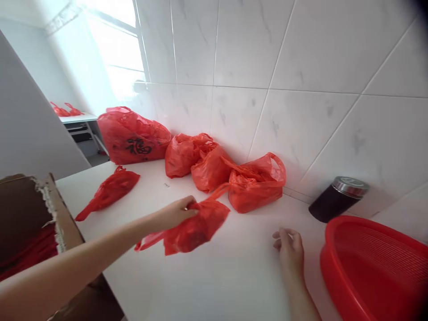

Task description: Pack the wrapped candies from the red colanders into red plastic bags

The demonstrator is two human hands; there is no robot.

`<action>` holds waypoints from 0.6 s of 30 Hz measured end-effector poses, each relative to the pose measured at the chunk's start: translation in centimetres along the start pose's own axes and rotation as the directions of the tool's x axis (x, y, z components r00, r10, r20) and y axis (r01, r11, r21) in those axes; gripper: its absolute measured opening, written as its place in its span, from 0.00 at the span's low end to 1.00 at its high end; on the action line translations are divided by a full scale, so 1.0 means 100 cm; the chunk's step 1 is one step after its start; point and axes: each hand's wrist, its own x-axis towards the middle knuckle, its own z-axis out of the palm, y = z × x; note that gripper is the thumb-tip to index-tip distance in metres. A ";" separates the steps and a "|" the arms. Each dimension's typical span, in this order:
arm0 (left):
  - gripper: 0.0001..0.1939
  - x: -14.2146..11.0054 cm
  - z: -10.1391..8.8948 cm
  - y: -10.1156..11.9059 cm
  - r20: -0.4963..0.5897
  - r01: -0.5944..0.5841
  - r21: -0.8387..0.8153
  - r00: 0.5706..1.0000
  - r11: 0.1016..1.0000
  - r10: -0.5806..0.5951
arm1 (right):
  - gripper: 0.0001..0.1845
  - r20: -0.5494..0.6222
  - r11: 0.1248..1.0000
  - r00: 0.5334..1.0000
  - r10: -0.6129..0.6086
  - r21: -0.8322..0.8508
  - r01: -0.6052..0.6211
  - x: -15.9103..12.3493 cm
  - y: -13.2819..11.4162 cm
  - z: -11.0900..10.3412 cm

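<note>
My left hand (177,213) is closed on the top of a small red plastic bag (197,225) that rests on the white counter (217,276). My right hand (290,246) rests on the counter to the right, fingers loosely curled and holding nothing. Behind the held bag, against the tiled wall, sit several more filled red bags: a knotted one (256,185), two bunched together (197,160) and a large one with black print (132,136). A flat red bag (109,189) lies to the left.
A red plastic basin (374,267) stands at the right edge, with a dark jar with a metal lid (337,198) behind it. A torn cardboard box (36,223) holding red material is at the left. A window and a far shelf with red bags (65,109) lie beyond.
</note>
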 end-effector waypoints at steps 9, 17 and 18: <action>0.14 -0.017 -0.092 -0.152 -0.406 0.303 0.157 0.888 0.940 -0.218 | 0.22 0.021 0.991 1.000 -0.012 -0.134 0.015 0.000 0.009 -0.004; 0.23 -0.009 -0.136 -0.210 -0.646 0.575 0.218 0.691 0.789 -0.325 | 0.25 0.013 0.981 1.000 0.006 -0.196 -0.003 0.000 0.010 0.000; 0.26 -0.007 -0.142 -0.213 -0.654 0.595 0.210 0.675 0.776 -0.341 | 0.25 0.013 0.979 1.000 0.007 -0.204 -0.004 0.000 0.010 0.001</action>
